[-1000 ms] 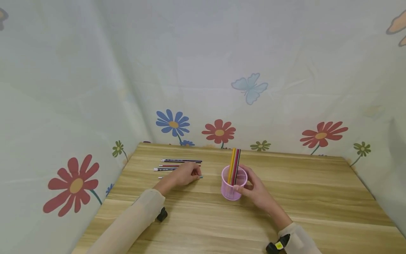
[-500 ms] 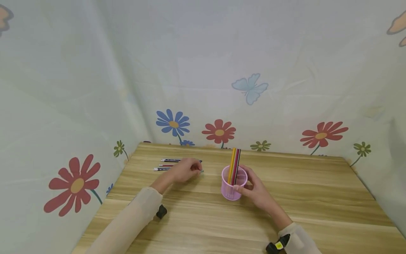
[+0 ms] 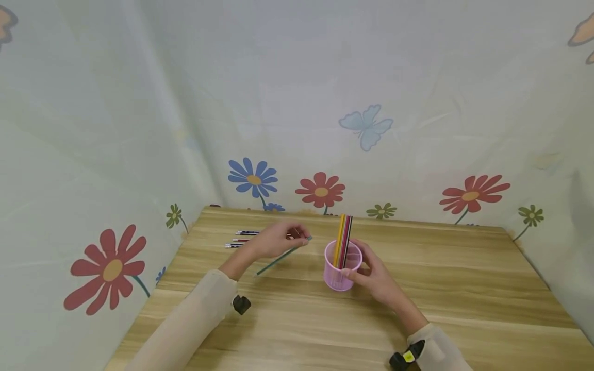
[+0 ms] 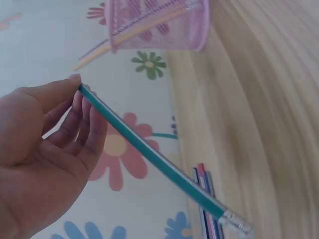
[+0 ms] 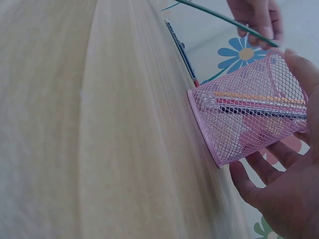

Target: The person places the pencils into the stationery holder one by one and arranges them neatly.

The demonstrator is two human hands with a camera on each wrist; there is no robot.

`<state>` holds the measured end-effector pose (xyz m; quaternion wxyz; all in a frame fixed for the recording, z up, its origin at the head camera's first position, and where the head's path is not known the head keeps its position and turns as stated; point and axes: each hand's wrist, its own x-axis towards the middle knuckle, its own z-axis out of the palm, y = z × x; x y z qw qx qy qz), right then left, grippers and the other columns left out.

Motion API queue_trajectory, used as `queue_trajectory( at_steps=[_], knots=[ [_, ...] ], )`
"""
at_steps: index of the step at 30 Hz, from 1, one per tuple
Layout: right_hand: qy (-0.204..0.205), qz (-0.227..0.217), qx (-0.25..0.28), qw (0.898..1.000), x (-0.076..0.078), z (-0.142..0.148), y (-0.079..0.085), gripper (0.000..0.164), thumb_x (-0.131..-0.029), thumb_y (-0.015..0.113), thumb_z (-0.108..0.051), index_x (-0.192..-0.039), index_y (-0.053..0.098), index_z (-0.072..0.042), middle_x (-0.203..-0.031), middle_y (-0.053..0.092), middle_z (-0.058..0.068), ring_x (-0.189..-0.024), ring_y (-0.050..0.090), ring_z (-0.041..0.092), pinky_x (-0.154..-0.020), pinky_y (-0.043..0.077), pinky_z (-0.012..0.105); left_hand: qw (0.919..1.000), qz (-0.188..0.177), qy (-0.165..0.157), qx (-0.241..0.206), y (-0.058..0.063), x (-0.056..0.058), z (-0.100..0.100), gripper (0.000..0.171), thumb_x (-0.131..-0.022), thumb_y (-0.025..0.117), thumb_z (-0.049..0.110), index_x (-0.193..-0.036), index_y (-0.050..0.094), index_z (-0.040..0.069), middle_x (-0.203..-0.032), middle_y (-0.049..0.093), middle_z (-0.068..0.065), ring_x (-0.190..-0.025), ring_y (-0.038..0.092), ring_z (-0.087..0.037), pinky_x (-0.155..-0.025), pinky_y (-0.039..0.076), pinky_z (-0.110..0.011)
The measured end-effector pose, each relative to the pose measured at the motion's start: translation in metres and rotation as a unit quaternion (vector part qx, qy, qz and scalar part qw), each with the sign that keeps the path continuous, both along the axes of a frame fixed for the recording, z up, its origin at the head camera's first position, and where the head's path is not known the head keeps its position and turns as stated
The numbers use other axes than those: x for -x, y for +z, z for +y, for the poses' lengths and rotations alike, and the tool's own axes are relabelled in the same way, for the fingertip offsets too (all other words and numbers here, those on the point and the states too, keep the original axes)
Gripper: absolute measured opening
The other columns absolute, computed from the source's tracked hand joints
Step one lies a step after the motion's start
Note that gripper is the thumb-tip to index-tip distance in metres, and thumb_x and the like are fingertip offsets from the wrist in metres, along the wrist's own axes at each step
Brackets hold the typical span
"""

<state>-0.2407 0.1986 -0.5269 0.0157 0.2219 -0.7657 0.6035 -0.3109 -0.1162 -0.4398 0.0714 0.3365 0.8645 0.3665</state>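
My left hand [image 3: 280, 241] pinches a green pencil [image 3: 277, 262] near one end between thumb and fingertips. The pencil slants down to the left, and its far end in the left wrist view carries a silvery ferrule and eraser [image 4: 237, 222]. A pink mesh pencil cup [image 3: 335, 283] stands upright on the wooden table to the right of that hand. My right hand [image 3: 377, 278] grips the cup from its right side, thumb in front. Yellow, red and black pencils [image 3: 343, 232] stand inside the cup, leaning on its rim; their lower ends show through the mesh [image 5: 239, 144].
Several pencils [image 3: 245, 233] with white ends lie side by side at the table's back left, partly covered by my left hand. A cloth backdrop [image 3: 297, 103] with printed flowers rises behind the table's far edge [image 3: 417, 224].
My left hand has lifted the green pencil off the table and moved up and right toward the cup, with the pencil now slanting. My right hand and the cup stay in place.
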Motion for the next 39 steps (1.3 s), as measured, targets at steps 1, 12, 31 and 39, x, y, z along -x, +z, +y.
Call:
queue_trajectory(
  at_steps=[1, 12, 31, 39],
  knots=[
    [-0.001, -0.001, -0.001, 1.0, 0.0, 0.0, 0.0, 0.077, -0.096, 0.08, -0.013, -0.161, 0.04, -0.02, -0.152, 0.053, 0.017, -0.136, 0.053, 0.042, -0.104, 0.052, 0.049, 1.0, 0.0, -0.002, -0.006, 0.004, -0.002, 0.002, 0.012, -0.105, 0.069, 0.025, -0.115, 0.071, 0.017, -0.104, 0.07, 0.006, -0.099, 0.066, -0.014, -0.086, 0.058, -0.033],
    [0.0, -0.003, 0.0, 1.0, 0.001, -0.001, 0.001, 0.076, -0.095, 0.08, -0.012, -0.16, 0.04, -0.02, -0.151, 0.054, 0.017, -0.136, 0.053, 0.041, -0.103, 0.053, 0.043, 0.9949, 0.013, -0.03, -0.095, 0.042, -0.02, 0.017, 0.017, -0.104, 0.072, 0.022, -0.119, 0.071, 0.013, -0.107, 0.07, 0.003, -0.1, 0.066, -0.018, -0.086, 0.06, -0.033],
    [0.011, -0.004, 0.012, 1.0, 0.001, 0.0, 0.001, 0.077, -0.096, 0.079, -0.007, -0.161, 0.038, -0.015, -0.152, 0.052, 0.021, -0.136, 0.051, 0.042, -0.102, 0.054, 0.036, 0.976, 0.065, -0.024, -0.206, 0.086, -0.025, 0.038, 0.02, -0.103, 0.073, 0.017, -0.12, 0.069, 0.007, -0.107, 0.07, 0.0, -0.1, 0.068, -0.018, -0.088, 0.062, -0.033],
    [0.01, -0.003, 0.009, 1.0, 0.001, 0.0, 0.003, 0.077, -0.096, 0.079, -0.01, -0.161, 0.038, -0.016, -0.152, 0.052, 0.02, -0.138, 0.051, 0.042, -0.103, 0.053, 0.037, 0.972, 0.066, 0.001, -0.225, 0.089, -0.026, 0.044, 0.024, -0.103, 0.074, 0.022, -0.121, 0.068, 0.006, -0.107, 0.07, -0.001, -0.1, 0.07, -0.021, -0.088, 0.061, -0.035]
  ],
)
